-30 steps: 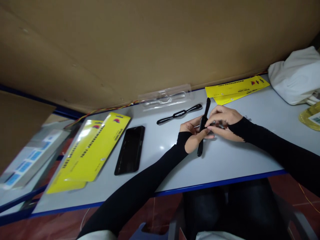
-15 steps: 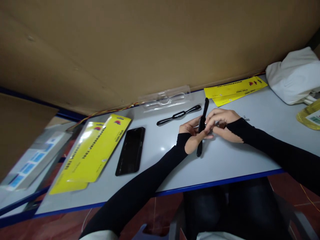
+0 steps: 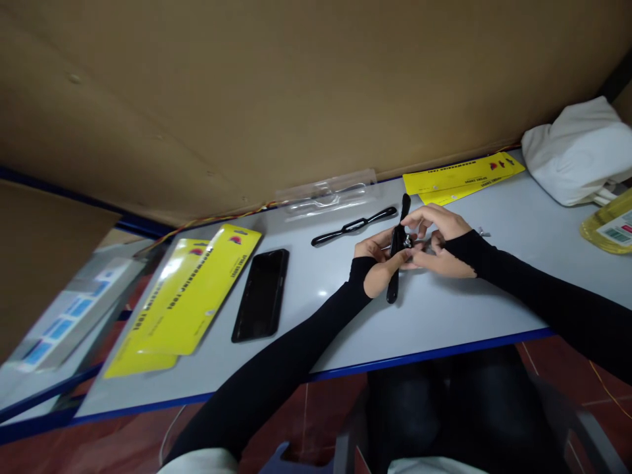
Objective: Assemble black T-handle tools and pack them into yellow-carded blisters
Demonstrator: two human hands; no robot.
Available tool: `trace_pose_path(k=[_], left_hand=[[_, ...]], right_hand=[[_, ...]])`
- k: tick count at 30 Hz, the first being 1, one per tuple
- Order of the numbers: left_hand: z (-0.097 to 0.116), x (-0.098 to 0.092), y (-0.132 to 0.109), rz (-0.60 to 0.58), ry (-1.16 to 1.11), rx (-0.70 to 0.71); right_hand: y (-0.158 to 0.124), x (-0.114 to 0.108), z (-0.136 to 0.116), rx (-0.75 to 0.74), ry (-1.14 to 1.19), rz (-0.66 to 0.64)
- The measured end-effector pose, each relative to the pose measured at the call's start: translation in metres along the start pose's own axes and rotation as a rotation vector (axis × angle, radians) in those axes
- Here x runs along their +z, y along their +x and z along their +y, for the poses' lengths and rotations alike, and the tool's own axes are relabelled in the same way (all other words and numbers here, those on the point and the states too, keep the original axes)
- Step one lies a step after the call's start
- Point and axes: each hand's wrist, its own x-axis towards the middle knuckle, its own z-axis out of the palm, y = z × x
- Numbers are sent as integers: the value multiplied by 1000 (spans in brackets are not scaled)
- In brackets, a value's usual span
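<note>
The tool (image 3: 397,238) is right of the frame's centre, its middle clamped in my left grip (image 3: 378,276), probably to keep it steady with the metal fitting (image 3: 407,242) facing my other fingers. My right grip (image 3: 447,224) is half open around the fitting; whether it pinches anything, I can't tell. The spare tool (image 3: 380,216) lies just left on the counter (image 3: 444,309), near the clear tray (image 3: 330,195), perhaps to leave me elbow room. The phone (image 3: 260,296) and yellow cards (image 3: 197,303) lie farther left. Half a second ago my right fingers mostly covered the fitting; now they have spread and it shows
</note>
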Motion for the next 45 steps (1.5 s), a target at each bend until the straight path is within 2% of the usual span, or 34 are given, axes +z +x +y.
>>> trace_pose_path(k=[6,15,17,22,27,30,37,42,45], left_hand=[[1,1,-2,-21,4,-6],[-4,-1,1,-51,-82,-25],[-4,0,2,-66,-110,-38],[-1,2,4,-61,-173,-56],[0,1,4,-77,-252,-81],[1,1,3,-85,-267,-69],[-3,3,6,-78,-299,-57],[1,3,6,-59,-279,-73],[4,2,5,-70,-236,-71]], right_hand=[[3,-3,5,-84,63,-145],[3,-6,11,-72,-20,-151],[3,-5,9,-27,-28,-122],[4,-7,2,196,37,-86],[5,-8,1,272,93,-87],[3,-6,0,219,21,-58],[1,-7,-5,-11,-220,-65],[2,-12,-1,-23,-215,-54],[2,-16,-5,-80,-172,-51]])
